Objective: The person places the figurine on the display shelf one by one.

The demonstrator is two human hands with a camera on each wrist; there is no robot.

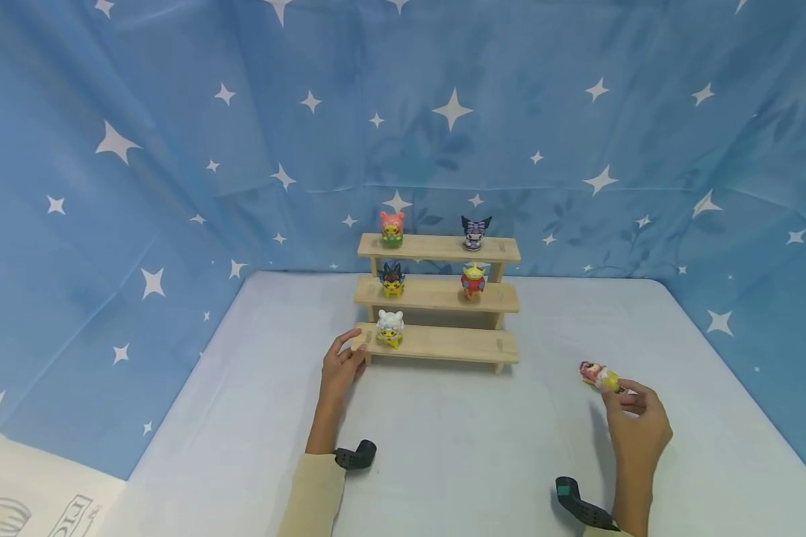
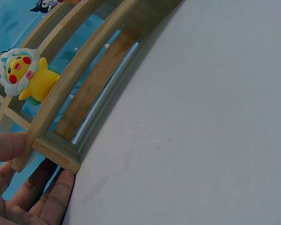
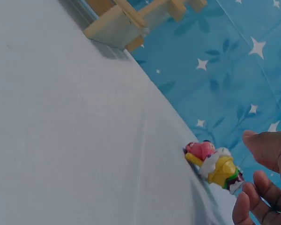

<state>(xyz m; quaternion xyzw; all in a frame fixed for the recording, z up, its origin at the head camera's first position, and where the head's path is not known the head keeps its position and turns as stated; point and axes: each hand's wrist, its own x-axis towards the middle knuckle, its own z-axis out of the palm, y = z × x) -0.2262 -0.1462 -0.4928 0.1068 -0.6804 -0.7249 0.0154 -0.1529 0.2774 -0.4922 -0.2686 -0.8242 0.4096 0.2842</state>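
Note:
My left hand (image 1: 341,371) holds the left end of a three-tier wooden display stand (image 1: 443,342); in the left wrist view its thumb lies on the lowest shelf and its fingers reach underneath. Close by on that shelf stands a yellow figurine in a white hood (image 1: 389,329). Over at the right, my right hand (image 1: 638,429) is at a pink, white and yellow figurine (image 1: 599,375) that lies tilted on its side. In the right wrist view the thumb stands apart from this figurine (image 3: 218,166), and the fingertips are right at its base.
On the top shelf are a pink-hooded figurine (image 1: 392,230) and a black-eared one (image 1: 474,233). The middle shelf bears a dark-hooded yellow figurine (image 1: 392,280) and a red one with a green head (image 1: 473,281). A star-patterned blue curtain (image 1: 403,134) hangs behind the white table (image 1: 457,447).

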